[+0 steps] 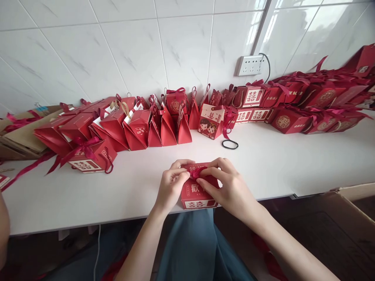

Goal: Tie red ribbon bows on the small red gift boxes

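Caught mid-tying at the white bench [263,164] edge: small red cardboard gift box [195,194], dark red satin ribbon [195,172] pinched by left hand [171,185] and right hand [231,187], bow apparently needing pulling snug next.

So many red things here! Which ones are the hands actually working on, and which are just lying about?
In hand:
- red box, held at the table edge
- its red ribbon, pinched by left hand and right hand

Lying about:
- row of red boxes by the wall
- black hair tie
- wall socket
- cardboard box
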Available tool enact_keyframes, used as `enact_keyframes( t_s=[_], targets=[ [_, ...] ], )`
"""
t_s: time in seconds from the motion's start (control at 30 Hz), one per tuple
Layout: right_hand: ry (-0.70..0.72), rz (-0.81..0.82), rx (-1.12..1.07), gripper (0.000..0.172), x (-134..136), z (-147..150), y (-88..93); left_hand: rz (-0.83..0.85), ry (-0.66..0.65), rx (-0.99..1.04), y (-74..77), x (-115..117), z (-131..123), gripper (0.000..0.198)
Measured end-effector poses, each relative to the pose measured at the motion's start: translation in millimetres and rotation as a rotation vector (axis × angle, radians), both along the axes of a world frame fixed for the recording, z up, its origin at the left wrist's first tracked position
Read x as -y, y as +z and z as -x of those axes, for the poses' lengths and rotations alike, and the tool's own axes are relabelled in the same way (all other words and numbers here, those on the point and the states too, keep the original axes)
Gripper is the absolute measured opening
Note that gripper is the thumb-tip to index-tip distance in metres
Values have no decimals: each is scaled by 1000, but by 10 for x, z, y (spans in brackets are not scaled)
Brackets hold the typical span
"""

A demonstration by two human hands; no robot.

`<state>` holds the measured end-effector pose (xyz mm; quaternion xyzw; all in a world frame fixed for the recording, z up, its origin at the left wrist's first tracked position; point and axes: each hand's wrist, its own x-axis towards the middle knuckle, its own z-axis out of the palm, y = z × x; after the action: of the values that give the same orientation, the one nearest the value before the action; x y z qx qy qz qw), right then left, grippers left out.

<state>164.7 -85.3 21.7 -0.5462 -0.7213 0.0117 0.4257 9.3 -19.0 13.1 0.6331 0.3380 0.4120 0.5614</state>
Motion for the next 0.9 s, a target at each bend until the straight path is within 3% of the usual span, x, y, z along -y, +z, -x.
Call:
enact_keyframes(
  t_s=[0.37, 0.53, 0.9],
  targets=[
    [33, 38, -123, 10, -33, 40, -18, -65, -4, -89, 9, 50, 39, 31],
    [49, 135, -195, 12, -30, 28, 36, -137, 133, -164, 17, 89, 43, 31],
    [118, 390, 139, 23, -98, -293, 209, -386, 349, -380, 39, 145, 152, 27]
  ],
)
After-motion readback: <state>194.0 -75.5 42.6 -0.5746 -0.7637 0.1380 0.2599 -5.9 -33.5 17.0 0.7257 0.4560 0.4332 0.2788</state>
